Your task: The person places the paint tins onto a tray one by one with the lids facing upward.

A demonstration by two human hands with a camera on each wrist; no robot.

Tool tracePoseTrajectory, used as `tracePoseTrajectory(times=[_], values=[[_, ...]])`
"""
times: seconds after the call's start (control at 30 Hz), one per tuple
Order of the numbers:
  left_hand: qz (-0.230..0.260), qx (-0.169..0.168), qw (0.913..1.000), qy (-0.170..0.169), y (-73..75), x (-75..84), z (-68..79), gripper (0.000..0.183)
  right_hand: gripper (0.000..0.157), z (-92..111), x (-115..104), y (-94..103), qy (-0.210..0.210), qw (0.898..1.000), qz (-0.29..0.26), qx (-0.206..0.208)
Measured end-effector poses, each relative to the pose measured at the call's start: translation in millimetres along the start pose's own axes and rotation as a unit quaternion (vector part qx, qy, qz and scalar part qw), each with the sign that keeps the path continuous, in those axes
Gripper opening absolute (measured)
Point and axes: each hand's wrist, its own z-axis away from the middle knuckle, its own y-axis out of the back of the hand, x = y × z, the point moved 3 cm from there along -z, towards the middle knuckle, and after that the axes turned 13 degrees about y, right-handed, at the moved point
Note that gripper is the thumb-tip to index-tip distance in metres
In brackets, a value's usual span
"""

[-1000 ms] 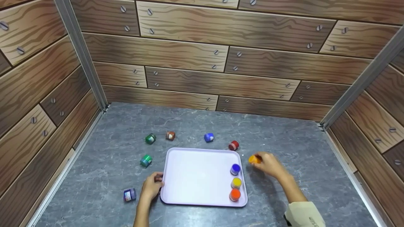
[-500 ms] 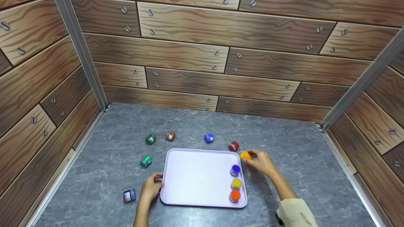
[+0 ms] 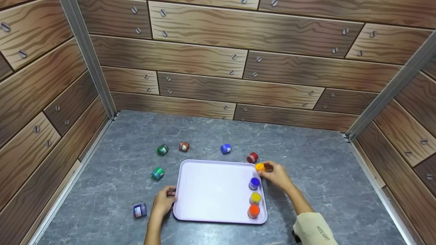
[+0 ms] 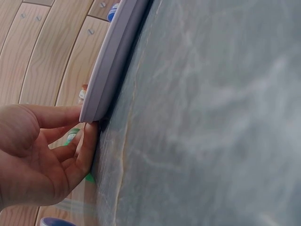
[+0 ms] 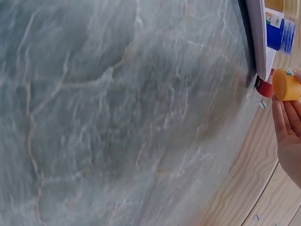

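My right hand [image 3: 277,174] pinches a small orange-yellow paint jar [image 3: 260,167] over the far right corner of a pale lilac tray [image 3: 211,190]. In the right wrist view that jar [image 5: 286,85] shows beyond the tray's rim, fingers along its side. Three jars line the tray's right side: a blue paint jar [image 3: 253,183], a yellow paint jar [image 3: 255,198] and an orange-red paint jar [image 3: 253,211]. At the left edge, my left hand [image 3: 163,200] grips the tray's rim; the left wrist view shows the thumb [image 4: 61,116] at the rim and fingers beneath it.
Behind the tray lie a dark red jar [image 3: 252,157], a blue jar [image 3: 226,148] and a brown jar [image 3: 184,146]. To the left are a dark green jar [image 3: 162,149], a lighter green jar [image 3: 157,173] and a purple jar [image 3: 140,210]. Wood-patterned walls [image 3: 204,85] surround the grey tabletop [image 3: 306,146].
The right hand has carried the orange-yellow paint jar leftward from beside the tray to over its far right corner. The left hand and the tray have stayed in place.
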Motion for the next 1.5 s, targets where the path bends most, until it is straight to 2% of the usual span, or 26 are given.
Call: tracePoseTrajectory(times=[0.4,0.77,1.1,1.27,1.5], values=[[-0.004,0.001,1.0,-0.008,-0.1,-0.1,-0.7,0.029,0.033,-1.6,6.2,-14.4,-0.01,0.999,-0.031,0.0],[-0.004,0.004,0.9999,-0.014,-0.8,-0.2,-2.2,0.029,0.03,-5.8,6.0,-18.6,0.0,0.999,-0.017,-0.042],[0.006,-0.003,1.0,0.002,-1.3,-0.9,-1.7,0.029,0.029,-8.8,5.6,-15.3,0.06,0.994,-0.003,-0.087],[0.004,0.001,1.0,-0.005,-0.4,-0.3,-0.7,0.028,0.03,-9.3,4.2,-14.6,0.058,0.993,-0.005,-0.099],[0.004,0.0,1.0,0.001,-0.6,0.0,0.0,0.029,0.032,-10.0,5.3,-15.0,0.057,0.993,0.012,-0.103]])
